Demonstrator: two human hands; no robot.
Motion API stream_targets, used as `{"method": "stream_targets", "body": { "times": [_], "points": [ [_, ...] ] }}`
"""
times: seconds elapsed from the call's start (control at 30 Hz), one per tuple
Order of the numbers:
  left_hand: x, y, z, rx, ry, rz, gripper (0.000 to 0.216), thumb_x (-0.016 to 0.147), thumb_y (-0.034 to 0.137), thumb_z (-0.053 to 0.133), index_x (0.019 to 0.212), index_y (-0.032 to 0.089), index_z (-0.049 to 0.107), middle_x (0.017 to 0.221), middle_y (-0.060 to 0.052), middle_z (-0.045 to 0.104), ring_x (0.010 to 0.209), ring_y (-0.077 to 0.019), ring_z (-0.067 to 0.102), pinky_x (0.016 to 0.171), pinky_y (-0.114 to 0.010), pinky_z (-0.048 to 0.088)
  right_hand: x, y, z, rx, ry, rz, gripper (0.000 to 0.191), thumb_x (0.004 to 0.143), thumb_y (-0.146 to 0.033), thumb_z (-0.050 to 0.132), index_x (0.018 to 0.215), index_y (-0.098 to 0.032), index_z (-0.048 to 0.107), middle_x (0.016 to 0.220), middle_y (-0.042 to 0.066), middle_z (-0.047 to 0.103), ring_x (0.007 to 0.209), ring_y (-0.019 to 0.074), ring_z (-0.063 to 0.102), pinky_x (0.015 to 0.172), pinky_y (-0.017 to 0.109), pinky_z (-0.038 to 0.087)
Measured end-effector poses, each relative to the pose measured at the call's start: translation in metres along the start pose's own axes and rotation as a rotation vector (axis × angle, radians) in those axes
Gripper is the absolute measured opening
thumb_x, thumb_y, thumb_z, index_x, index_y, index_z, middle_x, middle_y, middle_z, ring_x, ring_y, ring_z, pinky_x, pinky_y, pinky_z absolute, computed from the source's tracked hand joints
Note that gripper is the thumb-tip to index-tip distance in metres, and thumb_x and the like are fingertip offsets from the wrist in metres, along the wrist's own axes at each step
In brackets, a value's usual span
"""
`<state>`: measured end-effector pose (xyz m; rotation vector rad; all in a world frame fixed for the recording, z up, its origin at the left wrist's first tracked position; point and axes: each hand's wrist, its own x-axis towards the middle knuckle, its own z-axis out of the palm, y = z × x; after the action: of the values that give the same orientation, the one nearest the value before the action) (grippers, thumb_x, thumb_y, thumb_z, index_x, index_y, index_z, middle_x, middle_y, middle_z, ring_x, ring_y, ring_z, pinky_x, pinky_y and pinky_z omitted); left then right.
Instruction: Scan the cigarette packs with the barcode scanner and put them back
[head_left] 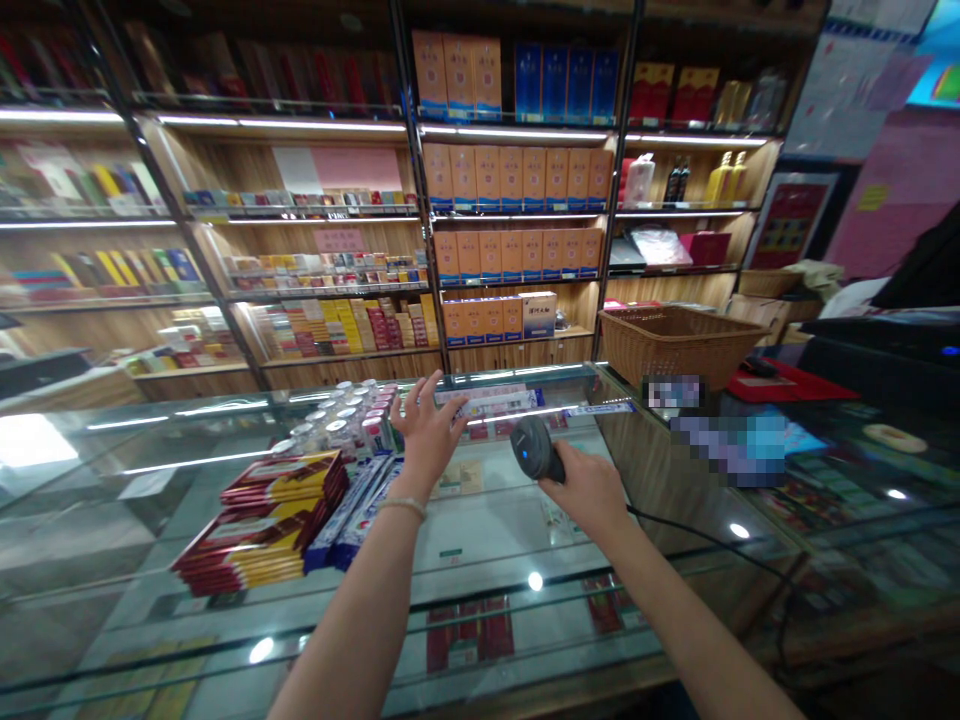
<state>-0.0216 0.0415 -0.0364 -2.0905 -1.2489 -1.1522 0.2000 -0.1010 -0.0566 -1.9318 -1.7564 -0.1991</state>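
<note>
My right hand grips a dark handheld barcode scanner over the glass counter; a small blue light glows on its head. A black cable trails off to the right. My left hand, fingers spread, hovers beside several small clear-lidded containers. Close to its wrist lie long blue packets, and left of them stacked red and yellow packages. Beyond the fingers, a long white and blue packet lies near the counter's far edge.
A brown wicker basket stands at the counter's back right. Nearer lies a thin blue and white strip. A red mat and a tape roll sit farther right. Behind the counter rise lit shelves with orange boxes.
</note>
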Motion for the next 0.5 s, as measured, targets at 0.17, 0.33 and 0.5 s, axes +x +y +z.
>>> {"method": "stream_targets", "body": {
  "times": [0.17,0.33,0.5],
  "points": [
    [0.0,0.0,0.0,-0.011,-0.008,-0.002,0.022,0.087,0.038,0.074,0.109,0.035,0.077,0.159,-0.007,0.047,0.146,-0.0364,0.036,0.118,-0.061,0.012,0.0,0.005,0.01,0.027,0.167,-0.194,0.024,0.078,-0.029,0.071,0.1,-0.02,0.066,0.127,0.013,0.07,0.131,0.0326,0.055,0.113,0.052,0.033],
    [0.001,0.0,0.0,-0.005,-0.003,0.005,0.022,0.088,0.038,0.073,0.109,0.034,0.077,0.159,-0.007,0.048,0.145,-0.0358,0.037,0.118,-0.06,0.013,-0.002,0.004,0.018,0.012,0.133,-0.229,0.026,0.077,-0.033,0.072,0.099,-0.021,0.066,0.143,0.013,0.061,0.144,0.0365,0.042,0.118,0.066,0.016],
    [0.001,0.001,-0.001,-0.019,-0.009,-0.014,0.02,0.089,0.037,0.072,0.107,0.034,0.077,0.159,-0.006,0.048,0.145,-0.0357,0.038,0.119,-0.06,0.013,-0.004,0.002,0.018,0.02,0.069,-0.246,0.027,0.079,-0.036,0.069,0.103,-0.022,0.066,0.15,0.013,0.056,0.148,0.0362,0.036,0.12,0.068,0.01]
  ]
}}
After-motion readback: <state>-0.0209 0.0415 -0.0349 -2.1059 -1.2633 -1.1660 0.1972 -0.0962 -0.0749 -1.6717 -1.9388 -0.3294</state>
